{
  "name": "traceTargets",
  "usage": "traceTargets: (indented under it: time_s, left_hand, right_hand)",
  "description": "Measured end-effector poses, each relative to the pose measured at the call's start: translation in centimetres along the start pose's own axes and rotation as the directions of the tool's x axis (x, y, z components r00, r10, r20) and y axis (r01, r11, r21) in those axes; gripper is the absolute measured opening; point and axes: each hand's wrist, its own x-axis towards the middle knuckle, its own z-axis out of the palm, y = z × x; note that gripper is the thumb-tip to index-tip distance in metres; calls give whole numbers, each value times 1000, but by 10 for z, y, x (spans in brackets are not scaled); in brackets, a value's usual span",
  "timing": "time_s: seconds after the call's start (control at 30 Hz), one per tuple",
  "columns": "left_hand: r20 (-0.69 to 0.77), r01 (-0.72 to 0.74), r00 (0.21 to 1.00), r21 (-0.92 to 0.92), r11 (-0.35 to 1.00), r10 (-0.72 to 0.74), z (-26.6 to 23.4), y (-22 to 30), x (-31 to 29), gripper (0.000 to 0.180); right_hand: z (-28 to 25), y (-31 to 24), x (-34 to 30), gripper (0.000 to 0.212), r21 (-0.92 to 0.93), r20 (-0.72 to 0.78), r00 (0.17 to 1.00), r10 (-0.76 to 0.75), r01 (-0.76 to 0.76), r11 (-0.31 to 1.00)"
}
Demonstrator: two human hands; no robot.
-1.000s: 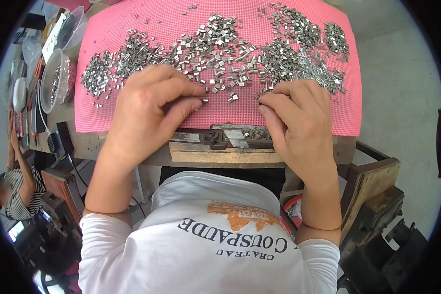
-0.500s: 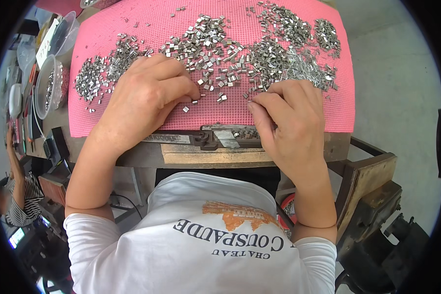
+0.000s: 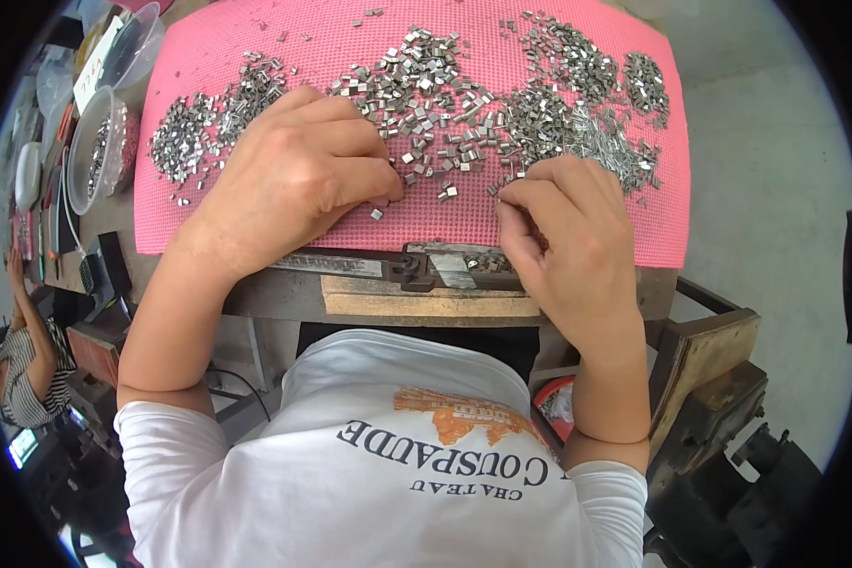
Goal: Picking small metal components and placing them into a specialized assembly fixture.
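Along the near edge of the pink mat (image 3: 445, 222), bare between both hands, one small metal piece (image 3: 377, 214), its long axis unclear, lies beside the left hand (image 3: 308, 170), whose fingertips, like the right hand's (image 3: 577, 222), draw together, any grip hidden, above dark shirt lettering (image 3: 445, 454).

This looks like a workshop: a worn table (image 3: 289, 297) carries a pink mat (image 3: 445, 222) heaped with small metal parts (image 3: 540, 123). A plastic tub (image 3: 79, 180) stands by its left edge, dark equipment (image 3: 710, 417) beyond its near right corner, another person (image 3: 34, 371) past the left.
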Motion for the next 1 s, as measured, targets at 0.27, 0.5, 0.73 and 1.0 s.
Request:
traceTargets:
  time_s: [0.27,0.5,0.73,1.0]
  left_hand:
    - [22,-28,999,53,998,27,8,4,1,18]
    - [33,146,989,-7,989,-146,4,13,1,13]
    - [-37,241,969,-47,969,-243,5,13,-5,14]
    - [-50,251,966,-69,966,-255,5,12,-9,19]
  right_hand:
    - [0,9,16,20,-5,88,975,-205,207,978]
    - [-3,15,17,19,49,141,971,-194,188,981]
    - [3,10,16,18,95,89,993,-78,69,993]
    - [4,9,16,17,87,66,995,-77,72,994]
